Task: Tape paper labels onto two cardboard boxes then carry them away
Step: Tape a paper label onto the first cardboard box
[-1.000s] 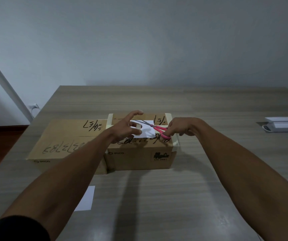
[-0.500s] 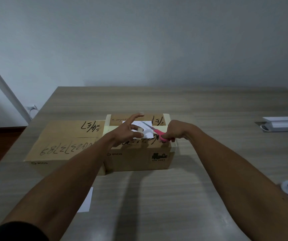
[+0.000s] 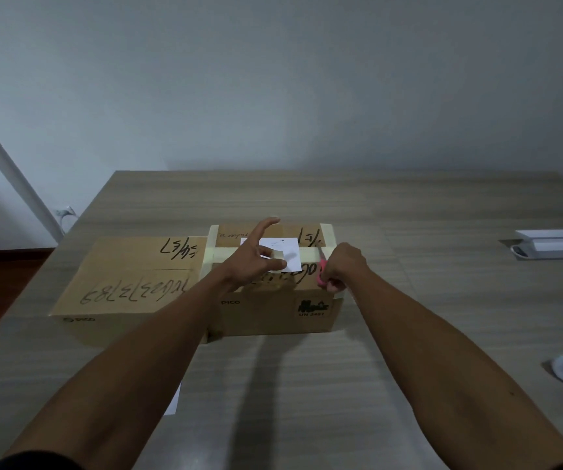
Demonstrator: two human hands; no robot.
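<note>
Currently: left hand (image 3: 253, 259) spread flat, pinning paper label (image 3: 283, 254) onto taped right cardboard box (image 3: 273, 300). Right hand (image 3: 343, 266) fisted around pink scissors (image 3: 321, 274) at box's right edge. Left cardboard box (image 3: 127, 279) touching alongside; second paper label (image 3: 173, 400) on table (image 3: 307, 385).

Two brown cardboard boxes (image 3: 131, 279), black handwritten marks, cream tape bands (image 3: 310, 254) on right one. White paper label (image 3: 285, 252); pink scissors handles (image 3: 321, 274). Desk (image 3: 307, 385) grey-brown wood grain.
</note>
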